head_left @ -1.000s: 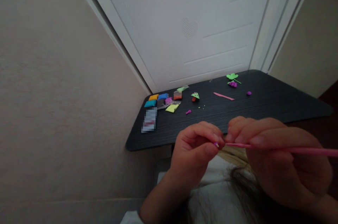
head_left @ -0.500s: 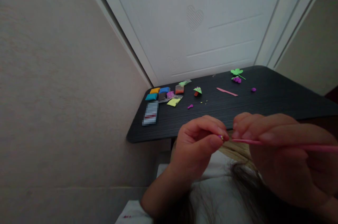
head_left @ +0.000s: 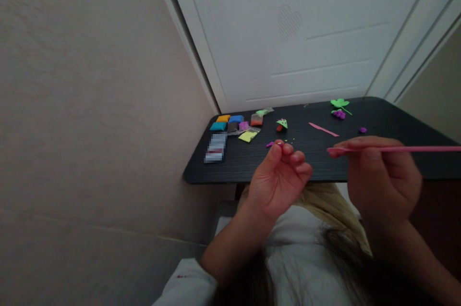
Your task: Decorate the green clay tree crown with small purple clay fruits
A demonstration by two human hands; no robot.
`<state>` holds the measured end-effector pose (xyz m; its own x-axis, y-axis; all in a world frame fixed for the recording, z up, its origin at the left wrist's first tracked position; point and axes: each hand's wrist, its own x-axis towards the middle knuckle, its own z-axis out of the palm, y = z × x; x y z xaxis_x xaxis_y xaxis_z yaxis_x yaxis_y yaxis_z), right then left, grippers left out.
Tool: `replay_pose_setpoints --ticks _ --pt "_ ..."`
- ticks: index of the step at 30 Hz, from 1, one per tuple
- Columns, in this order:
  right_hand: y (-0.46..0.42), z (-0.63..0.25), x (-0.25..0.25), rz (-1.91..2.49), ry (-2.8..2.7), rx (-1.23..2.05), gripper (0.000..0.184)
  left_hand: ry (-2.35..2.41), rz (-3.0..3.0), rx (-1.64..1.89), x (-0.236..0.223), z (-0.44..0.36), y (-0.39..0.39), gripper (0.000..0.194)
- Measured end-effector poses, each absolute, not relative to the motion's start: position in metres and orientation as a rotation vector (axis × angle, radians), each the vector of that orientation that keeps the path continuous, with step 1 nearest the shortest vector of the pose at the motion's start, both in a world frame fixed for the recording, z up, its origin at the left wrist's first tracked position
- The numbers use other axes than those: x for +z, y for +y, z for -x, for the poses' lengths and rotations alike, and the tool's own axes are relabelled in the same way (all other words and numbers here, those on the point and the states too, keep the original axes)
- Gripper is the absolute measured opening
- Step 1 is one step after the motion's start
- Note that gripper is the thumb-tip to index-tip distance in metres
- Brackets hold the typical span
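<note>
My left hand (head_left: 279, 183) is raised in front of the table edge, palm turned up, thumb and index finger pinched together. Whatever sits between those fingertips is too small to make out now. Between the thumb and fingers of my right hand (head_left: 383, 178) lies a long thin pink modelling tool (head_left: 421, 149), nearly level, its tip pointing toward my left hand. Just behind my left fingertips, a small purple clay piece (head_left: 270, 144) and some yellow crumbs (head_left: 293, 140) lie on the table. A clay mushroom (head_left: 282, 125) with a spotted green cap stands beyond them.
On the dark table (head_left: 230, 171), several clay packets, among them a yellow one (head_left: 248, 136), lie at left by a blurred packet (head_left: 216, 147). Toward the right are a pink plastic knife (head_left: 323, 129), purple clay grapes (head_left: 339, 114), a green leaf shape (head_left: 339, 103) and a purple lump (head_left: 362, 130).
My hands have moved apart and farther out from me. The left has turned palm up; the tool tip has left its fingertips. The view has shifted slightly.
</note>
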<state>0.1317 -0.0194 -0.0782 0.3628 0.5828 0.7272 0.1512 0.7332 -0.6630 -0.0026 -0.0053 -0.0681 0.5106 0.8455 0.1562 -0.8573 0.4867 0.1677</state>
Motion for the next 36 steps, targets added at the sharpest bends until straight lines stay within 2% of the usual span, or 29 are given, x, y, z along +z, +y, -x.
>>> replay_pose_setpoints --ticks 12,16,20,24,36 --pt "-0.006 -0.137 -0.084 0.723 -1.089 0.296 0.011 -0.070 -0.248 1.074 -0.069 0.002 -0.009 0.003" --pt "0.016 -0.155 -0.100 1.157 -1.316 0.220 0.021 -0.066 -0.252 1.081 -0.068 0.002 -0.009 0.004" --pt "0.051 -0.181 -0.128 1.485 -1.580 0.297 0.031 -0.040 -0.274 1.086 -0.068 0.002 -0.010 0.006" --pt "0.075 -0.195 -0.155 1.759 -1.718 0.286 0.031 0.017 -0.349 1.113 -0.067 0.001 -0.011 0.009" --pt "0.079 -0.195 -0.164 2.073 -1.792 0.160 0.045 0.098 -0.445 1.100 -0.062 0.002 -0.017 0.014"
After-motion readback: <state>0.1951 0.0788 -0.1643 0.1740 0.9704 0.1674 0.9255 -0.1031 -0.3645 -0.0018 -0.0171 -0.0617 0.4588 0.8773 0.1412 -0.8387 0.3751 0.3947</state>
